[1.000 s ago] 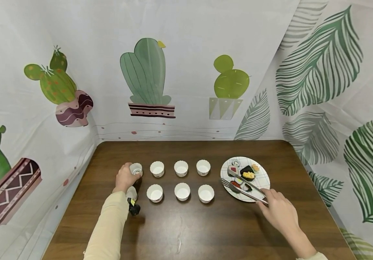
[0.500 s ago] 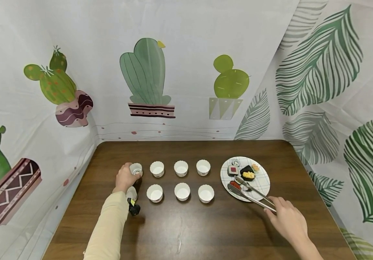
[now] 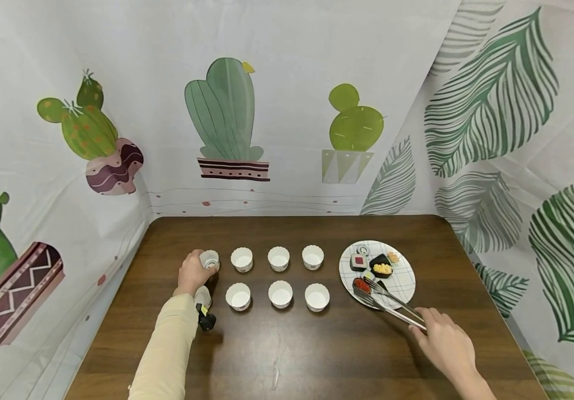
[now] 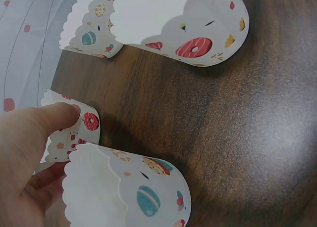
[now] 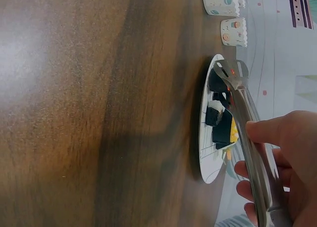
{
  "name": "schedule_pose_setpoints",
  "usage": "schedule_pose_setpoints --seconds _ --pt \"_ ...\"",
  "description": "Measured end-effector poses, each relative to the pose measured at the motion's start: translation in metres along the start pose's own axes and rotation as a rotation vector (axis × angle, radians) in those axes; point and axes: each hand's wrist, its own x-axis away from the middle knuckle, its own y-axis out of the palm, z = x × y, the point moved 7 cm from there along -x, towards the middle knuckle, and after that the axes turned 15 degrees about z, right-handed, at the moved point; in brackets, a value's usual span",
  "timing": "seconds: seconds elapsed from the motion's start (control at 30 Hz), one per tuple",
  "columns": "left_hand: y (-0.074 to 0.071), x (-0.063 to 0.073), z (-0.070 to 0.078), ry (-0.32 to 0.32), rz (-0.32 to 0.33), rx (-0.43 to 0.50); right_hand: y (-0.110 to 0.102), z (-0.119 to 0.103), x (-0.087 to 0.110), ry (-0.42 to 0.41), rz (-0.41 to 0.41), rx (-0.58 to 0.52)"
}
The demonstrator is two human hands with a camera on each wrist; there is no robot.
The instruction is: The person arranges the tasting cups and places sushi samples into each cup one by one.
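Left hand (image 3: 195,275) gripping leftmost back-row paper cup (image 3: 210,257), thumb against its side; right hand (image 3: 446,341) gripping metal tongs (image 5: 256,170), tips at red-topped sushi piece (image 3: 362,285) on white plate (image 3: 405,281); cannot tell whether tips pinch it

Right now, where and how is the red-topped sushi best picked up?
Probably by the dark sides of the red-topped sushi, coming from the near right, where the right hand holds the tongs. The topping faces up, so a sideways pinch should spare it.
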Motion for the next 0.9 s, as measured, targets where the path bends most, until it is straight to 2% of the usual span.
schedule_pose_setpoints --seconds 0.43,0.67,0.9 --pt "0.0048 -0.0011 -0.0039 0.005 -0.023 -0.016 0.0057 -0.0004 -0.0033 0.072 -0.065 -0.006" --pt "0.0041 0.0004 -0.0037 0.000 -0.028 -0.012 0.0066 0.0003 -0.0031 0.075 -0.065 -0.011" --pt "-0.0005 0.0005 0.0000 0.035 -0.029 0.003 0.0082 0.0019 -0.0006 0.084 -0.080 -0.014"
